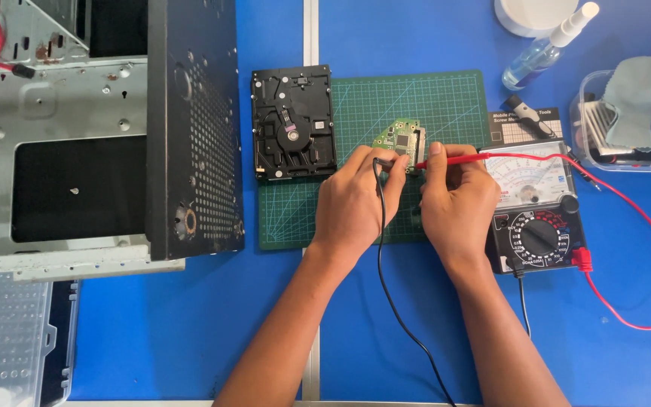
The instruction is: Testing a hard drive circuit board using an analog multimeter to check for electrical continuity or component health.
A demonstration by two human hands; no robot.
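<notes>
Probing the green circuit board (399, 138), my left hand (356, 203) pinches the black probe (380, 161), right hand (453, 200) grips the red probe (453, 159); I'd keep both tips steady.

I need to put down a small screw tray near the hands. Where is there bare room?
Bare blue table lies near the camera, between the computer case and the left hand; more below the multimeter, crossed by its red lead. The green mat is free behind the circuit board. The far right corner is crowded.
</notes>
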